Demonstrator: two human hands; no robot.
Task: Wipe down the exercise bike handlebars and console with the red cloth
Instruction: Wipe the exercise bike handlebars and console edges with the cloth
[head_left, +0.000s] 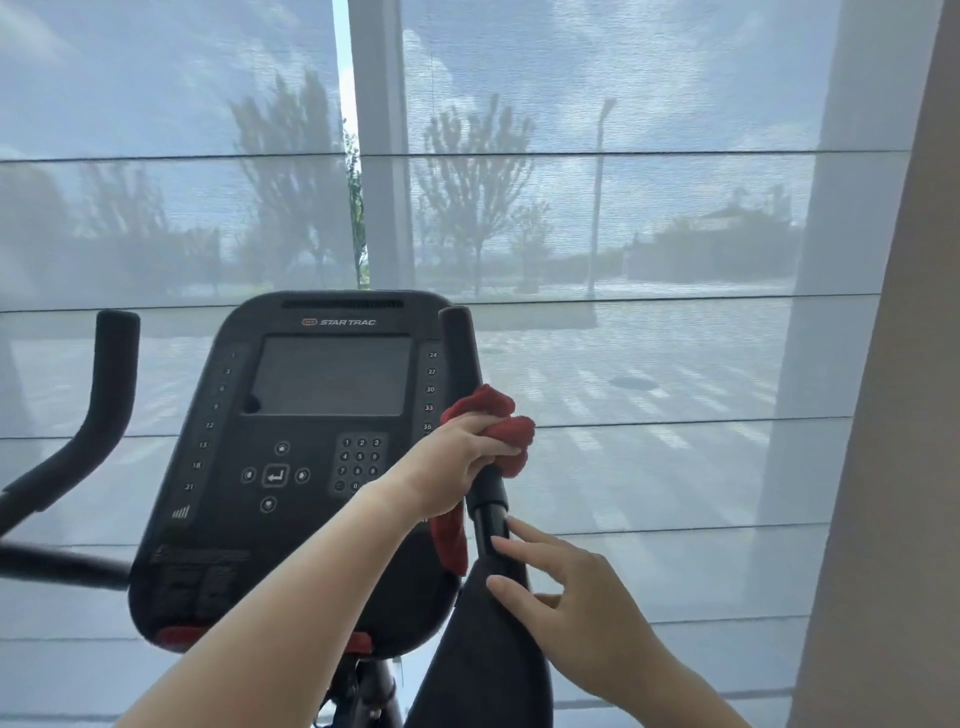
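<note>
A sheer window blind (623, 208) fills the view behind both hands, with trees and pavement showing dimly through it. A pale wall edge (893, 415) runs down far to the right of the right hand (566, 587), and open room lies between the two.

The black console (291, 467) stands to the left of the left hand (457, 457), its dark screen (332, 374) up and to the left of the knuckles. The left forearm crosses the console's lower right corner and hides it. The print low on the console is too blurred to read.

The right handlebar (460, 338) rises just above the left hand, along the console's right edge. Its wider padded part (483, 649) lies under the right hand and is cut off at the bottom edge. The left handlebar (111, 374) stands well to the left of both hands, and its lower run is blurred and leaves the frame.

The left hand grips the red cloth (511, 431), bunched around the right handlebar. The cloth hides that stretch of the bar, and one end hangs below the wrist. The right hand is spread, its straight fingertips touching the bar just below the left hand.
</note>
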